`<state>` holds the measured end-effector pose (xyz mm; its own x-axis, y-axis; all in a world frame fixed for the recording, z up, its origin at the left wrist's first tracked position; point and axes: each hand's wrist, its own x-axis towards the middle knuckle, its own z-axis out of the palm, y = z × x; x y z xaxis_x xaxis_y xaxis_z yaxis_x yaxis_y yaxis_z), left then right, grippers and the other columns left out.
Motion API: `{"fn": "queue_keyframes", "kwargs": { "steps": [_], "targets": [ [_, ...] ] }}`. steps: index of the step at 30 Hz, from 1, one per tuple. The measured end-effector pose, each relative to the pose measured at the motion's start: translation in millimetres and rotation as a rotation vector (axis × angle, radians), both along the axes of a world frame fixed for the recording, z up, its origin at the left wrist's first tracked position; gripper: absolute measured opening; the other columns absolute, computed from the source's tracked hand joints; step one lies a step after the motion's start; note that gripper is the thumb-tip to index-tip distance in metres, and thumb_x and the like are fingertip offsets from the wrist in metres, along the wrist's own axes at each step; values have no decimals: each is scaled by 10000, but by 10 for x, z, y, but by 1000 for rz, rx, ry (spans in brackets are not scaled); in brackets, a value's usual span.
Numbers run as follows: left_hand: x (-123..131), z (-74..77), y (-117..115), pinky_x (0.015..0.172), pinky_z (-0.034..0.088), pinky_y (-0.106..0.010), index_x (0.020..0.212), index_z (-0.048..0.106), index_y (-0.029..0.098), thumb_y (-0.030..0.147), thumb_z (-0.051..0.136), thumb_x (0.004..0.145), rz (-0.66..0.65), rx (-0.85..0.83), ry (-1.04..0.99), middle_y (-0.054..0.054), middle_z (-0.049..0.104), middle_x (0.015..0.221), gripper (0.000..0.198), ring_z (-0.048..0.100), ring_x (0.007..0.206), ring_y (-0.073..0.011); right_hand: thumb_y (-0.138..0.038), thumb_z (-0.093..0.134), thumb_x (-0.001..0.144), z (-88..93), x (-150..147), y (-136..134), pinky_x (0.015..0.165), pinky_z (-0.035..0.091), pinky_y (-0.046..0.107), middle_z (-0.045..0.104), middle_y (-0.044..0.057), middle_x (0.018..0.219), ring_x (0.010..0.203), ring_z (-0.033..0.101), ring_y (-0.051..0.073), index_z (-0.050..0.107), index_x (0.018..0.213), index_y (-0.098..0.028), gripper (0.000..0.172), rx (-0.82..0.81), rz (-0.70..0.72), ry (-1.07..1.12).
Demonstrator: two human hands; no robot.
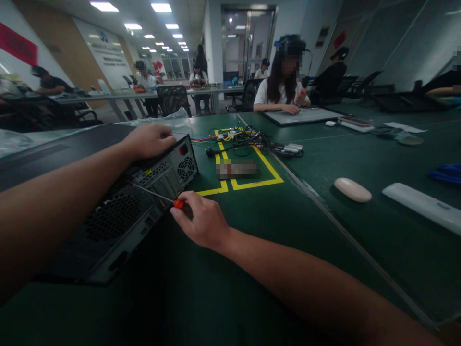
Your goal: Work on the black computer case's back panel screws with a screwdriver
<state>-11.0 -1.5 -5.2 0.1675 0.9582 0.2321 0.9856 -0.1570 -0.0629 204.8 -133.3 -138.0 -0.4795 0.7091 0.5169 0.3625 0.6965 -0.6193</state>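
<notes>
A dark computer case [54, 149] lies on the green table at the left, its grey rear panel with fan grilles and ports turned toward the right. On the top edge of the case, near the power supply fan, rests my left hand [151, 140], its fingers bent together; what is under them, if anything, is hidden. My right hand [201, 218] pinches the orange handle of a screwdriver [178, 203] between thumb and fingers. The thin shaft points left, and its tip is at the rear panel, near the slot covers.
Beyond the case, tangled cables [248, 137] lie around yellow tape [259, 183] on the green table [288, 221]. A pink oval case [352, 190] and a long white object [421, 204] are at the right. Across the table sits a person [281, 91] at a grey board [306, 115].
</notes>
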Motion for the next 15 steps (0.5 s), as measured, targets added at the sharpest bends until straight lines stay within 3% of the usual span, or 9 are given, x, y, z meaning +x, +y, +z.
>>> {"fn": "queue_keyframes", "kwargs": {
  "steps": [15],
  "targets": [
    [27, 21, -25, 714, 397, -379, 941, 699, 180, 508, 371, 908, 1, -12, 3, -111, 663, 871, 465, 587, 800, -257, -510, 489, 1049, 20, 7, -1, 847, 528, 334, 763, 83, 1073, 986, 734, 216, 611, 1206, -193, 374, -8, -6, -6]
  ]
}}
